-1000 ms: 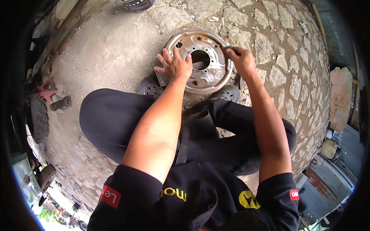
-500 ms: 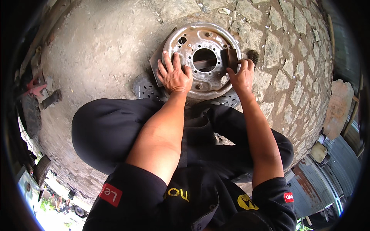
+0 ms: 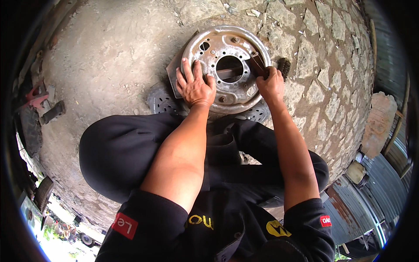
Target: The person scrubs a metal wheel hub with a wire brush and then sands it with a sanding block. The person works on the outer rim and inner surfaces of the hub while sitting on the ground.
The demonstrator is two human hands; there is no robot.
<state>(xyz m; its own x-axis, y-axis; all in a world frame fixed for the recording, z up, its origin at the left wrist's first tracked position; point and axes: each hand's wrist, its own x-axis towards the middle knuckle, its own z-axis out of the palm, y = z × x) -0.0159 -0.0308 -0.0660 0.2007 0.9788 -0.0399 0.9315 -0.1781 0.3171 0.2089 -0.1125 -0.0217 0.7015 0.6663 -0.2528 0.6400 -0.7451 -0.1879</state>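
A round, worn metal wheel rim (image 3: 227, 94) lies in front of my feet, with a large centre hole, small bolt holes around it and a few studs. My left hand (image 3: 195, 87) rests flat on the rim's left side, fingers spread, holding nothing. On the right side of the rim, my right hand (image 3: 271, 85) is closed around the near end of a brown strip (image 3: 257, 64), which looks like folded sandpaper. The strip stands tilted against the rim's face; my fingers hide its lower end. Just right of that hand, a dark bristle brush (image 3: 284, 67) lies on the ground.
A flat brown plate (image 3: 173, 72) sticks out from under the rim's left side. My grey perforated clogs (image 3: 162, 99) flank it. Stones are set in the ground (image 3: 307, 61) at right. A red metal stand (image 3: 36, 98) is at far left, corrugated sheets (image 3: 386, 179) at far right.
My right hand has closed more tightly and turned the brown strip, which now shows narrower and slanted. My left hand stays on the rim.
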